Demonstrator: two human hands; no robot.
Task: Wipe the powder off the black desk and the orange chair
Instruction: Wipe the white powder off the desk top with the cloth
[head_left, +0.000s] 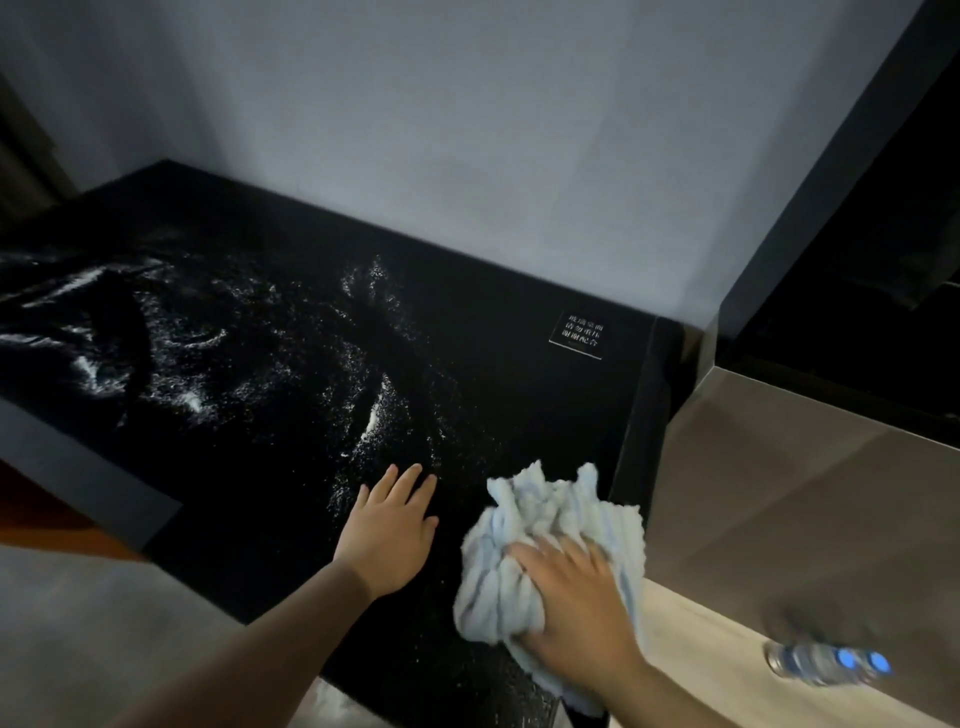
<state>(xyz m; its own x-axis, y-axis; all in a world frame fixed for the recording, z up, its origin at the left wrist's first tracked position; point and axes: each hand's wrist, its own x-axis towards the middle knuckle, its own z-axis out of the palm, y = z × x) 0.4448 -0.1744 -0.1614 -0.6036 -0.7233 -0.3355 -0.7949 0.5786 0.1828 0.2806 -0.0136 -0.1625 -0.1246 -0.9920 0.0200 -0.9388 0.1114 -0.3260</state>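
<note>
Powder (218, 364): white flecks and streaks cover the middle and left of your black desk, thickest at 9 to 10 o'clock in the view, with one bright smear nearer the centre and a thin scatter reaching your left fingertips.
Black desk (493, 332): glossy dark top that runs from the near edge back to the grey wall; its right end, near the small white-lettered label (576, 335), looks nearly free of powder.
Orange chair: only a sliver of orange shows under the desk's left edge at 8 o'clock; you cannot tell from this whether it is the chair, so judge it as not yet dealt with.
Cloth (550, 551): light blue, ribbed and bunched, lying on the desk's near right corner at 5 o'clock.
Right hand (576, 608): palm down, fingers spread and pressing on the cloth, pinning it rather than clenching it.
Left hand (387, 530): flat on the bare desk just left of the cloth, fingers extended, holding nothing.
Key relation: the powder lies up and to the left of the cloth, toward 10 o'clock, and its longest spread runs left to right along the desk. Your right hand has the cloth, so the likely stroke sweeps leftward past your left hand.
Water bottle (826, 662): blurred, on the pale side surface at 4 o'clock, well apart from the work.
</note>
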